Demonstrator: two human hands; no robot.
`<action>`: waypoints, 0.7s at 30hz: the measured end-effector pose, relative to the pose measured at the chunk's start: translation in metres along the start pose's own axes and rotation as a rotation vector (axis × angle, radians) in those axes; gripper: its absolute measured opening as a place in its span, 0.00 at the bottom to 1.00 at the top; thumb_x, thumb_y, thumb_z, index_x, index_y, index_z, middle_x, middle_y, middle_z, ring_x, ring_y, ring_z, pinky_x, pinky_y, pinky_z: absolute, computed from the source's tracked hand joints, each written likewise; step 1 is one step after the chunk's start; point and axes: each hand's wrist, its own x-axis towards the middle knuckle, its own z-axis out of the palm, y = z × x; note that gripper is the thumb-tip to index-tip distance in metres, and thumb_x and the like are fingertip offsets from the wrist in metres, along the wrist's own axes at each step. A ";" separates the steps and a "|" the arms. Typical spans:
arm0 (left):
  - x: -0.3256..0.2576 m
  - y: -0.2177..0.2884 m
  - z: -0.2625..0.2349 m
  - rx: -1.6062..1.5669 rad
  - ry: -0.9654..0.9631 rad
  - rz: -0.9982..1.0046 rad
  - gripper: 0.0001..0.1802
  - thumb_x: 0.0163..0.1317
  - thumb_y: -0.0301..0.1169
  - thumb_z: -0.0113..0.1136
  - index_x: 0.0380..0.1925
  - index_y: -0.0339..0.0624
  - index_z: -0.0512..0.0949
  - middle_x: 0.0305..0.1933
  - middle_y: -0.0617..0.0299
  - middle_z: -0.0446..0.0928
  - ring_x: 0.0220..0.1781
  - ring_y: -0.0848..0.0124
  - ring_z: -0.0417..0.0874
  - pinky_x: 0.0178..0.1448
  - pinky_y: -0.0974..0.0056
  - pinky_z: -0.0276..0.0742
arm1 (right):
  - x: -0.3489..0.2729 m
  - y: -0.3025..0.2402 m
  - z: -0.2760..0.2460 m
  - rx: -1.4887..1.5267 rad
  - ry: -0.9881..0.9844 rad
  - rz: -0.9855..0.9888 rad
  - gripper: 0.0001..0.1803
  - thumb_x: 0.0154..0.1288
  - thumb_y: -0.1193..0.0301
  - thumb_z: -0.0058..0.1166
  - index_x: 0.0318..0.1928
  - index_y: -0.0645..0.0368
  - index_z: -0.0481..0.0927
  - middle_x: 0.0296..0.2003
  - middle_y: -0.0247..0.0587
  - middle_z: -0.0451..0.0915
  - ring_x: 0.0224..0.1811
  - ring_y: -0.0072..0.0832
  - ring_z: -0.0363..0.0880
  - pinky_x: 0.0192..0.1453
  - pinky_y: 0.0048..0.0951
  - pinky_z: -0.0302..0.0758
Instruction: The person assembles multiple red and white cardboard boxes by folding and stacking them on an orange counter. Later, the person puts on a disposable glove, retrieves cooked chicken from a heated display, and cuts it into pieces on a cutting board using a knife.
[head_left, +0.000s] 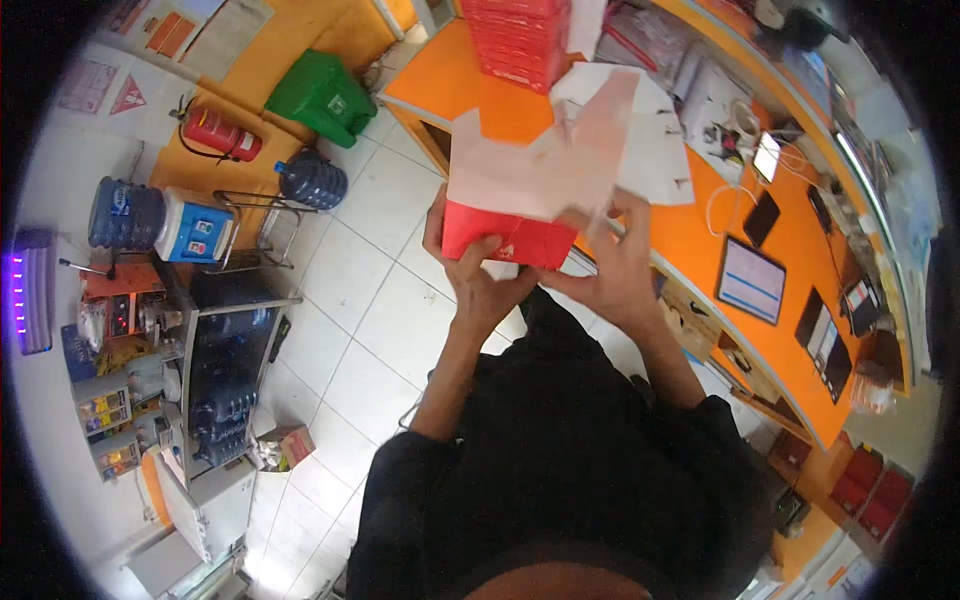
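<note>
One orange counter (440, 78) is seen at upper right. White paper sheets (655, 150) are laid on it; a red stack (518, 45) is set beside them. An open carton (510, 185), red panel, pale flaps up, is held off the surface, at the counter's near edge. Its left side is clamped by the left hand (475, 275), thumb on red. Its lower right corner is touched by the right hand's (615, 265) thumb; fingers spread at flap, grip can't be told, blurred.

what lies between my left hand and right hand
In the head view, a red cardboard box lies between the left hand and right hand, touched by both; its pale panels are partly blurred.
</note>
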 end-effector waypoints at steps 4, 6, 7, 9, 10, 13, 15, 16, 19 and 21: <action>-0.011 -0.033 -0.019 -1.126 -0.002 -0.800 0.54 0.41 0.30 0.73 0.65 0.57 0.48 0.68 0.51 0.50 0.71 0.57 0.55 0.66 0.48 0.63 | -0.004 0.035 0.097 0.368 0.216 -0.066 0.22 0.41 0.69 0.73 0.41 0.55 0.83 0.45 0.46 0.72 0.48 0.41 0.70 0.50 0.41 0.69; 0.009 -0.057 -0.019 -1.199 0.126 -1.027 0.49 0.49 0.30 0.64 0.67 0.51 0.45 0.64 0.56 0.53 0.66 0.63 0.59 0.65 0.51 0.64 | 0.026 0.029 0.110 0.448 0.042 -0.165 0.17 0.43 0.73 0.72 0.38 0.54 0.85 0.46 0.47 0.76 0.50 0.43 0.72 0.47 0.41 0.72; 0.017 -0.070 -0.012 -0.979 0.208 -1.102 0.44 0.51 0.29 0.58 0.66 0.47 0.45 0.62 0.57 0.54 0.63 0.65 0.61 0.64 0.53 0.63 | 0.045 0.030 0.110 0.394 0.164 -0.386 0.17 0.44 0.74 0.71 0.40 0.54 0.85 0.48 0.47 0.76 0.51 0.43 0.72 0.47 0.42 0.73; 0.044 -0.096 -0.010 -0.832 0.291 -0.988 0.43 0.51 0.27 0.57 0.66 0.46 0.46 0.60 0.57 0.55 0.62 0.65 0.62 0.64 0.55 0.62 | 0.079 0.038 0.124 0.490 0.182 -0.346 0.12 0.60 0.66 0.60 0.39 0.61 0.81 0.49 0.54 0.73 0.50 0.40 0.75 0.52 0.33 0.74; 0.059 -0.112 -0.004 -0.786 0.311 -0.927 0.43 0.51 0.26 0.56 0.66 0.46 0.46 0.60 0.57 0.55 0.61 0.66 0.62 0.64 0.56 0.61 | 0.090 0.051 0.132 0.540 0.225 -0.171 0.13 0.61 0.65 0.58 0.40 0.62 0.80 0.49 0.53 0.74 0.50 0.39 0.75 0.53 0.33 0.73; 0.088 -0.145 0.006 -0.618 0.363 -0.803 0.42 0.50 0.24 0.54 0.66 0.45 0.47 0.58 0.58 0.55 0.59 0.67 0.63 0.64 0.58 0.60 | 0.115 0.100 0.155 0.731 0.133 0.376 0.16 0.64 0.63 0.54 0.44 0.63 0.79 0.49 0.51 0.75 0.51 0.36 0.75 0.53 0.33 0.73; 0.094 -0.155 0.003 -0.519 0.353 -0.754 0.37 0.51 0.22 0.51 0.63 0.43 0.51 0.58 0.58 0.58 0.58 0.68 0.63 0.65 0.62 0.57 | 0.141 0.132 0.174 0.923 -0.011 0.488 0.19 0.66 0.61 0.51 0.46 0.64 0.78 0.49 0.49 0.76 0.52 0.34 0.75 0.54 0.33 0.73; 0.099 -0.166 0.007 -0.579 0.388 -0.791 0.36 0.52 0.22 0.51 0.62 0.43 0.52 0.57 0.57 0.59 0.58 0.68 0.63 0.65 0.62 0.58 | 0.154 0.146 0.182 0.971 -0.058 0.495 0.20 0.67 0.60 0.50 0.47 0.65 0.78 0.49 0.49 0.76 0.52 0.34 0.76 0.54 0.33 0.73; 0.118 -0.187 0.017 -0.740 0.422 -0.866 0.31 0.58 0.25 0.49 0.63 0.42 0.53 0.55 0.56 0.65 0.56 0.67 0.67 0.61 0.62 0.63 | 0.179 0.169 0.207 1.041 -0.083 0.506 0.23 0.70 0.57 0.45 0.51 0.66 0.77 0.49 0.46 0.78 0.53 0.31 0.76 0.55 0.34 0.72; 0.121 -0.209 0.012 -0.760 0.364 -0.875 0.31 0.62 0.29 0.51 0.64 0.42 0.53 0.56 0.54 0.68 0.55 0.66 0.69 0.59 0.63 0.66 | 0.201 0.163 0.211 0.970 -0.084 0.571 0.26 0.72 0.55 0.43 0.53 0.67 0.76 0.49 0.45 0.79 0.53 0.29 0.76 0.55 0.34 0.72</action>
